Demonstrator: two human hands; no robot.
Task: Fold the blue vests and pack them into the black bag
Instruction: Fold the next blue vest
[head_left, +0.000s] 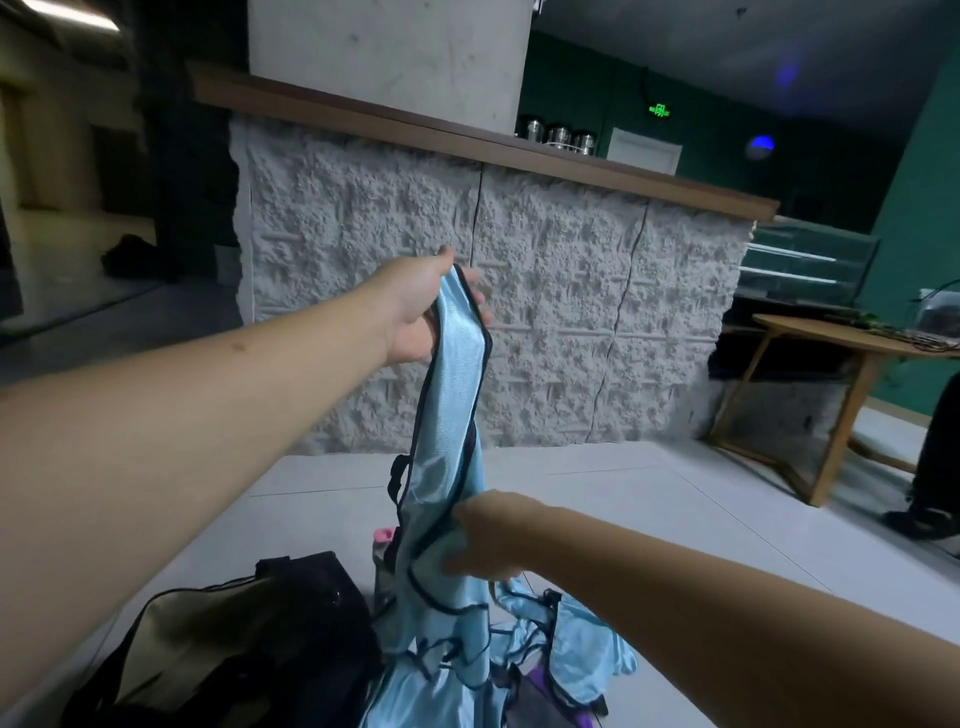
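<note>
A light blue vest (451, 410) with dark trim hangs stretched in the air at mid-frame. My left hand (421, 306) grips its shoulder strap at the top, arm raised. Lower down, my right hand (488, 538) clutches the body of the same vest. More blue vests (582, 639) lie crumpled on the floor below. The black bag (234, 649) sits open on the floor at the lower left, showing a pale olive lining.
A rough white stone counter (519, 322) with a wooden top stands ahead. At the right is a wooden table (841, 395), with a person's dark leg and shoe (930, 499) beside it. A pink-capped bottle (384, 556) stands behind the vest. The floor is pale tile.
</note>
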